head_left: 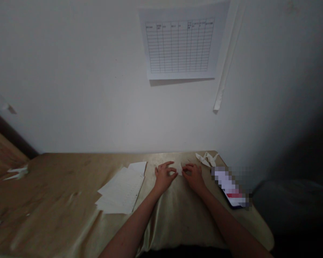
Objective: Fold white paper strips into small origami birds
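Between my two hands is a small piece of white paper (179, 168), low over the cloth-covered table. My left hand (164, 176) has its thumb and a finger at the paper's left edge, with the other fingers curved above. From the other side, my right hand (193, 176) pinches the right edge with bent fingers. The fingers hide part of the paper, and its folds are too small to make out. Left of my left hand lies a loose stack of white paper sheets (122, 191).
A folded white paper shape (207, 158) lies at the table's back right, beside a phone (231, 191) with a blurred screen. More white paper pieces (17, 173) are at the far left. A printed table sheet (180, 46) hangs on the wall behind the table (56, 186).
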### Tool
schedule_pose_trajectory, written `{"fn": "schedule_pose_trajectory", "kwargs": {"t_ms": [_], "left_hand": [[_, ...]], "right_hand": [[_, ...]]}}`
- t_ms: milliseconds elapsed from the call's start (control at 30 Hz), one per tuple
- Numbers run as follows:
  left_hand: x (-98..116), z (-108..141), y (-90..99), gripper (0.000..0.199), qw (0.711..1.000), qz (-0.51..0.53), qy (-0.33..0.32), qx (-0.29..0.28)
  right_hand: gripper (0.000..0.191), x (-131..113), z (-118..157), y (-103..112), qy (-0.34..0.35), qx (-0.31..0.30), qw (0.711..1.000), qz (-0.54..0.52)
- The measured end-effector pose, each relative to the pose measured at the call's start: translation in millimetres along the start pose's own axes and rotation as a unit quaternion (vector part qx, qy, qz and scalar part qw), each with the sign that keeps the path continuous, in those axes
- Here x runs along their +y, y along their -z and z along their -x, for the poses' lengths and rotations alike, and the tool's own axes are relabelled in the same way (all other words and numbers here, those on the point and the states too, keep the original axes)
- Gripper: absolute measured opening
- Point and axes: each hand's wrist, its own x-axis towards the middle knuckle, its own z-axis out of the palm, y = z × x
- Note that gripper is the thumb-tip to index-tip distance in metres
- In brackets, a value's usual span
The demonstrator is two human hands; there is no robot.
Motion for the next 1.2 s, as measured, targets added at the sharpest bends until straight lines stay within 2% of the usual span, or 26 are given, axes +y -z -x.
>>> {"fn": "schedule_pose_trajectory", "kwargs": {"t_ms": [567, 900, 1200], "left_hand": [[-0.4, 0.8, -0.7, 0.01, 1.0, -0.001, 0.01, -0.001], [-8.2, -2.2, -1.9, 0.007, 1.0, -0.01, 0.01, 0.005], [-5.1, -1.6, 0.4, 0.012, 1.0, -0.015, 0.011, -0.001]], "right_hand": [[0.014, 7.9, -5.9, 3.4, 0.044, -0.021, 0.998, -0.027], [0.021, 15.3, -11.2, 9.2, 0.043, -0.008, 0.997, -0.057], [0.028, 8.2, -9.6, 10.5, 0.037, -0.069, 0.995, -0.064]]}}
